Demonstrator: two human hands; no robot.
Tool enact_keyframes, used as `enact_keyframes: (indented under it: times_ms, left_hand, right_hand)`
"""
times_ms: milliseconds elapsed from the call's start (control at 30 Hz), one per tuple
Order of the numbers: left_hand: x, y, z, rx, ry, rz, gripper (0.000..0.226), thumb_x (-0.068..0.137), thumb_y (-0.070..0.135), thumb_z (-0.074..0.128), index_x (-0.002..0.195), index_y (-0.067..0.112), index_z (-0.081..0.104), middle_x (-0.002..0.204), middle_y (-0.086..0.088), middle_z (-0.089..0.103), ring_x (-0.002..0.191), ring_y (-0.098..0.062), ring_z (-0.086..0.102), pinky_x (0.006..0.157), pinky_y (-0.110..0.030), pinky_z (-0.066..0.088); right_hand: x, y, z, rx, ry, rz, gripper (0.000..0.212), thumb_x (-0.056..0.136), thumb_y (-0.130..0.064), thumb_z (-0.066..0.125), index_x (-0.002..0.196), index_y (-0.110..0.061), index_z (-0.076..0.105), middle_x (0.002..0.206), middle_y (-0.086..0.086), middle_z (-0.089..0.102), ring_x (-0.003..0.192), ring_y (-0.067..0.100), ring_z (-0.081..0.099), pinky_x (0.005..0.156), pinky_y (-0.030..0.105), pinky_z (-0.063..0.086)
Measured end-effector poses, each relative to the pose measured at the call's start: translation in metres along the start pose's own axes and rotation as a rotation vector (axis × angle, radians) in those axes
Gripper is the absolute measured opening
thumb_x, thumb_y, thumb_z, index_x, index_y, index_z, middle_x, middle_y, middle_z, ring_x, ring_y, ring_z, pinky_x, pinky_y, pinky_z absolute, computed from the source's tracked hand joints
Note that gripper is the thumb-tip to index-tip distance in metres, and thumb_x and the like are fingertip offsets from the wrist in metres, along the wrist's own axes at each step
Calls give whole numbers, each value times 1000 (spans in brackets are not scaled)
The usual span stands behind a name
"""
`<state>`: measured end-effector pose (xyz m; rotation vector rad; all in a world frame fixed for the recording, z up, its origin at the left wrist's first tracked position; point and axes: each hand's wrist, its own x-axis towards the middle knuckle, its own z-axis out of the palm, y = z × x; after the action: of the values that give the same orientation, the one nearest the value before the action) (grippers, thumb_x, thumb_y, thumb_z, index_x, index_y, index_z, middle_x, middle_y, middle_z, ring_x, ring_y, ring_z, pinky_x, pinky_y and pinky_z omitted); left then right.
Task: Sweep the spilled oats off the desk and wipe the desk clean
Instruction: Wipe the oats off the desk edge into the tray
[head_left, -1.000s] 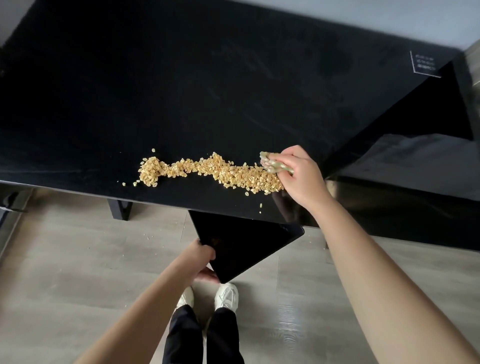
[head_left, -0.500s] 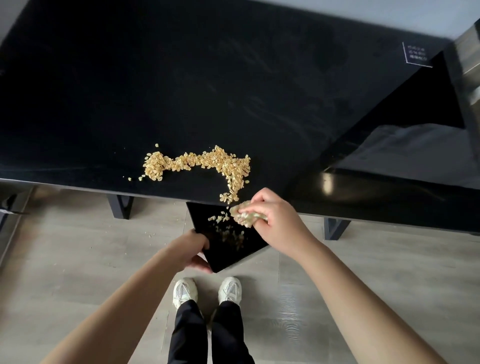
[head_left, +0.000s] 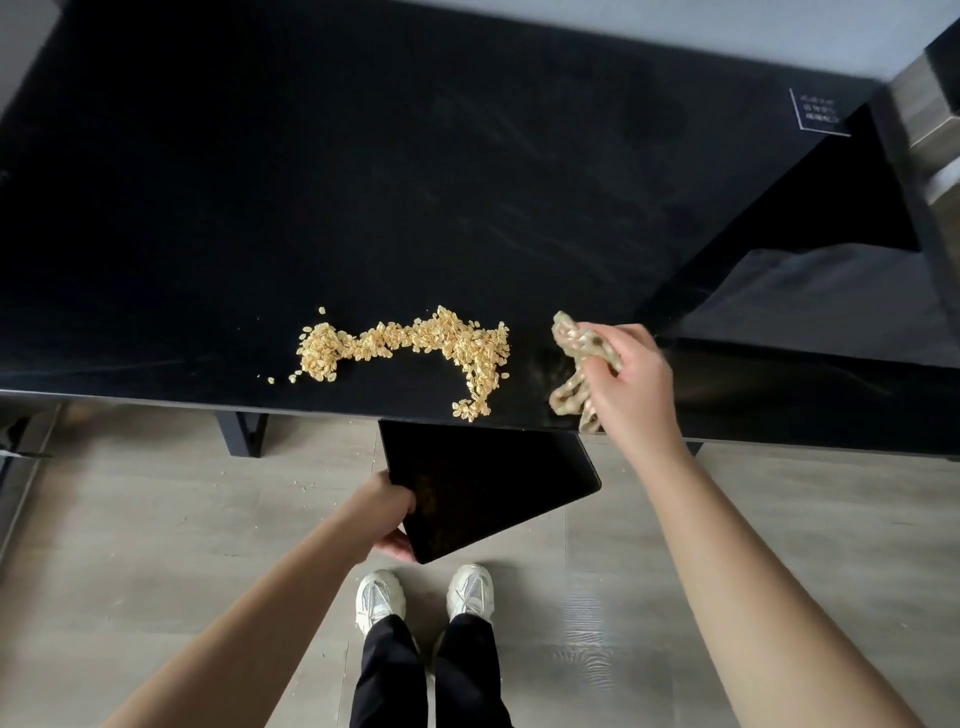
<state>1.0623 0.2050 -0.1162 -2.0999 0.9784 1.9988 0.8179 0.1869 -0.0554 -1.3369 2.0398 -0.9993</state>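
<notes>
A trail of pale oats (head_left: 415, 345) lies on the black desk (head_left: 363, 182) near its front edge, with one arm running down to the edge. My right hand (head_left: 623, 384) grips a crumpled beige cloth (head_left: 574, 374) on the desk just right of the oats. My left hand (head_left: 387, 512) holds a flat black tray (head_left: 493, 483) by its near left corner, tucked just below the desk edge under the oats. A few oats lie on the tray.
A second black surface (head_left: 810, 384) joins the desk on the right, with a grey panel (head_left: 930, 104) at the far right corner. A desk leg (head_left: 241, 431) stands below left. Stray oats dot the wooden floor (head_left: 156, 519); my shoes (head_left: 426, 597) are under the tray.
My right hand swept the right part of the oats over the edge onto the tray, then came back up onto the desk to the right of the pile. The tray stayed below the edge.
</notes>
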Motion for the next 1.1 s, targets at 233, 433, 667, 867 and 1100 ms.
enact_keyframes:
  times_ms: [233, 433, 667, 867, 1100]
  left_hand:
    - [7, -11, -20, 185, 205, 156, 24, 81, -1, 34, 83, 8, 56, 73, -19, 65, 55, -35, 68, 61, -46, 59]
    - [8, -20, -30, 306, 242, 228, 20, 85, 6, 37, 87, 11, 56, 75, -17, 67, 53, -29, 68, 65, -44, 59]
    - [8, -23, -35, 299, 226, 216, 18, 85, 5, 38, 81, 13, 54, 73, -14, 66, 52, -27, 67, 58, -37, 58]
    - [1, -16, -40, 293, 177, 222, 22, 87, 4, 35, 79, 18, 50, 67, -14, 65, 46, -27, 66, 46, -27, 51]
    - [1, -20, -47, 355, 169, 243, 24, 86, 4, 34, 77, 21, 49, 63, -12, 66, 46, -26, 66, 47, -25, 49]
  right_hand:
    - [18, 3, 46, -314, 88, -87, 30, 90, -4, 57, 119, -7, 65, 112, 5, 56, 86, 8, 48, 69, -4, 29]
    - [38, -10, 68, -326, -145, -284, 36, 87, 4, 56, 118, -7, 67, 115, 3, 55, 100, 15, 55, 78, 7, 35]
    - [2, -18, 65, -232, -382, -375, 45, 83, 13, 47, 109, -14, 71, 109, -5, 56, 104, 14, 53, 87, 26, 46]
    - [-53, -16, 64, -220, -542, -392, 41, 81, 10, 46, 100, -15, 73, 103, -7, 55, 101, 12, 50, 84, 34, 48]
    - [-74, -21, 53, -53, -462, -281, 46, 79, 15, 43, 100, -12, 74, 102, -4, 55, 100, 10, 54, 79, 25, 48]
